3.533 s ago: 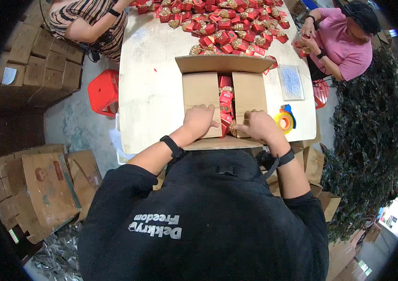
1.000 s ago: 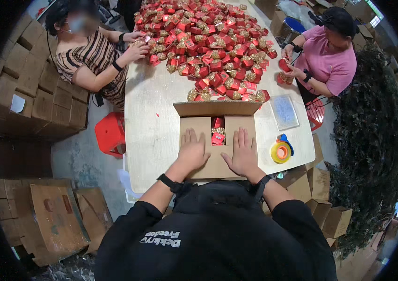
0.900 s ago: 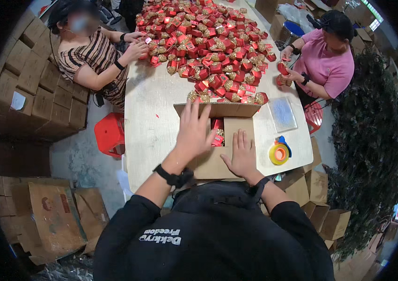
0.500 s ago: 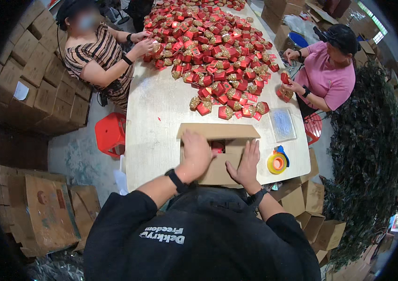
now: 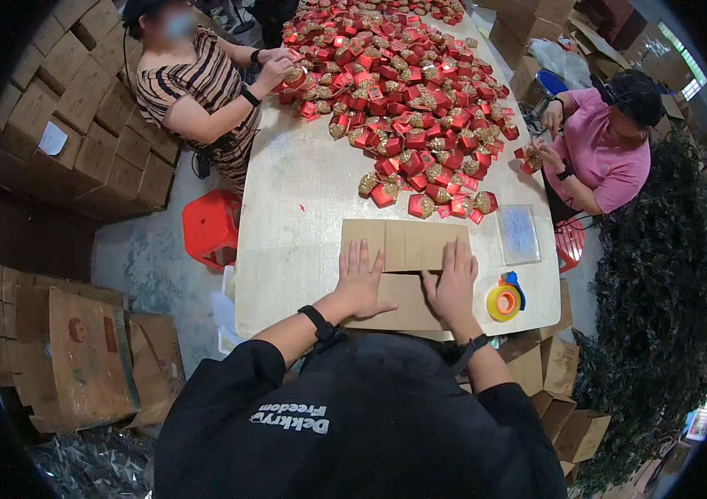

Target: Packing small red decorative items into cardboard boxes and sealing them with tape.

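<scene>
A brown cardboard box stands at the near edge of the pale table, its top flaps folded down. Only a thin dark gap shows between the far and near flaps, so the contents are hidden. My left hand lies flat on the left part of the flaps, fingers spread. On the right part rests my right hand, palm down with fingers stretched out. Neither hand holds anything. Just right of the box lies a yellow roll of tape with a blue tape dispenser against it.
Red boxes with gold tops are heaped over the far table. A clear flat tray lies at the right. Co-workers handle pieces at both sides: one in stripes, one in pink. A red stool stands left.
The far flap has come down, covering the opening where something red showed. My left hand has shifted from the far flap's edge to lying flat on top.
</scene>
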### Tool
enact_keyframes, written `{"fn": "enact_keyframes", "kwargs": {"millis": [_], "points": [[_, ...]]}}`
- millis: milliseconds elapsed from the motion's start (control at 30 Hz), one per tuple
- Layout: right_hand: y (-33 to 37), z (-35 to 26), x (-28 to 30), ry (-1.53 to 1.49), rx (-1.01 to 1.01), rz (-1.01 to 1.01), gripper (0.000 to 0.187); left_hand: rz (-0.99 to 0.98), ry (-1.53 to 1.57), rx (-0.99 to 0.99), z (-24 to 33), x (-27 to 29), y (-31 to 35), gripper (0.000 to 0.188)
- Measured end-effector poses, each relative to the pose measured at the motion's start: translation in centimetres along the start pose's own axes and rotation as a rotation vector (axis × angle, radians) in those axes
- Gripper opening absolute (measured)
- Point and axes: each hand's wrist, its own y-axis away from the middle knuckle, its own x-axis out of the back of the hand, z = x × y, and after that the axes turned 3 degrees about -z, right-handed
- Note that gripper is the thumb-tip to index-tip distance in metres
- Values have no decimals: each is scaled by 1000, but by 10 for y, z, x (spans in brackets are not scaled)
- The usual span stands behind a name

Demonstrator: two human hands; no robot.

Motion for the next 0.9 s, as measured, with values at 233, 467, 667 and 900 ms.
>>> {"fn": "enact_keyframes", "kwargs": {"millis": [233,467,667,900], "points": [[-12,15,-24,58,-77,-305,107,83,46,-105,-26,-6,-16,121],[-7,13,-26,99,-136,-473,123,436,-39,-14,-23,9,-63,116],[1,14,0,83,-97,-628,125,346,-117,18,-12,50,-73,110],[33,24,-10,-185,-155,33,114,445,-85,46,-11,28,-55,111]]}}
